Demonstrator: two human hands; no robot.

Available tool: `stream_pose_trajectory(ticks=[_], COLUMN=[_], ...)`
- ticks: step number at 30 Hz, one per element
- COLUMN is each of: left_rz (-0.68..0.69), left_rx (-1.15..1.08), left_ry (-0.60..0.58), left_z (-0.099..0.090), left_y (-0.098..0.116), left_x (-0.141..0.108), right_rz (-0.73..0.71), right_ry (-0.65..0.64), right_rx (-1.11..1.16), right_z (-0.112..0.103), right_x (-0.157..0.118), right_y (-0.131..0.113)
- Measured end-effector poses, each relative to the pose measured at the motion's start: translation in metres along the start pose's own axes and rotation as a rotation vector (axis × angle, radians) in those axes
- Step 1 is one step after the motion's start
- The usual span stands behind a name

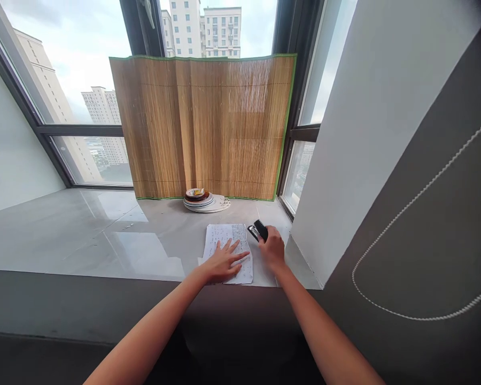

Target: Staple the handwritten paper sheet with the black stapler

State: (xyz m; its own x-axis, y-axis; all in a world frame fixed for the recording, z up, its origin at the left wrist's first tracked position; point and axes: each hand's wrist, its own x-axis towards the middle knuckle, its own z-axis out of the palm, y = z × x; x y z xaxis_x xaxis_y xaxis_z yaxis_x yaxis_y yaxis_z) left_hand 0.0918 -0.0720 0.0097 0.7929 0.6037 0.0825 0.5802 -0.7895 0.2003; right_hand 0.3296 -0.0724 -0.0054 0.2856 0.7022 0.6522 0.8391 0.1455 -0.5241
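Observation:
Sheets of paper with writing on them (214, 235) lie near the front edge of the windowsill. My left hand (224, 262) rests flat on the paper with its fingers spread. Just off the paper's right edge, my right hand (273, 248) grips a black stapler (258, 230). The stapler's jaw end points to the left, toward the top right corner of the paper. Whether its tip touches the paper I cannot tell.
Behind the paper stands a stack of plates (200, 200). A bamboo mat with green edging (212, 128) leans upright against the window. To the right are a white wall (344, 133) and a hanging beaded cord (409, 206). The windowsill (76, 230) stretches away leftward.

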Motion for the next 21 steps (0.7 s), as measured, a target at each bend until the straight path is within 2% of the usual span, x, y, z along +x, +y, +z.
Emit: stream_pose_trajectory(ticks=[2,4,5,6,9,11,13,15,18,21], left_rz=[-0.002,-0.083,-0.155,-0.212,-0.422,-0.556,-0.671,-0.732,-0.752,-0.740], left_rx=[-0.012,-0.042,-0.037,-0.013,0.099,0.163,0.179,0.213,0.271,0.278], left_ry=[0.235,0.492,0.583,0.612,0.515,0.418,0.340,0.293,0.279,0.279], left_z=[-0.009,-0.023,-0.029,-0.034,-0.038,-0.032,-0.023,-0.017,-0.013,-0.014], left_y=[-0.008,-0.026,-0.039,-0.054,-0.106,-0.136,-0.154,-0.159,-0.156,-0.152], left_x=[-0.004,-0.013,-0.021,-0.031,-0.068,-0.090,-0.104,-0.108,-0.104,-0.101], right_rz=[0.031,0.035,0.022,0.008,-0.045,-0.062,-0.053,-0.019,0.031,0.055], right_ry=[-0.085,-0.226,-0.291,-0.345,-0.384,-0.378,-0.386,-0.396,-0.391,-0.402], right_rx=[0.059,0.067,0.065,0.058,0.026,0.001,-0.021,-0.031,-0.029,0.061], right_z=[0.014,0.032,0.041,0.050,0.066,0.063,0.050,0.030,0.002,-0.014], right_x=[0.002,-0.001,-0.004,-0.008,-0.018,-0.022,-0.023,-0.025,-0.024,-0.008], right_y=[-0.026,-0.056,-0.069,-0.081,-0.095,-0.087,-0.069,-0.046,-0.011,0.017])
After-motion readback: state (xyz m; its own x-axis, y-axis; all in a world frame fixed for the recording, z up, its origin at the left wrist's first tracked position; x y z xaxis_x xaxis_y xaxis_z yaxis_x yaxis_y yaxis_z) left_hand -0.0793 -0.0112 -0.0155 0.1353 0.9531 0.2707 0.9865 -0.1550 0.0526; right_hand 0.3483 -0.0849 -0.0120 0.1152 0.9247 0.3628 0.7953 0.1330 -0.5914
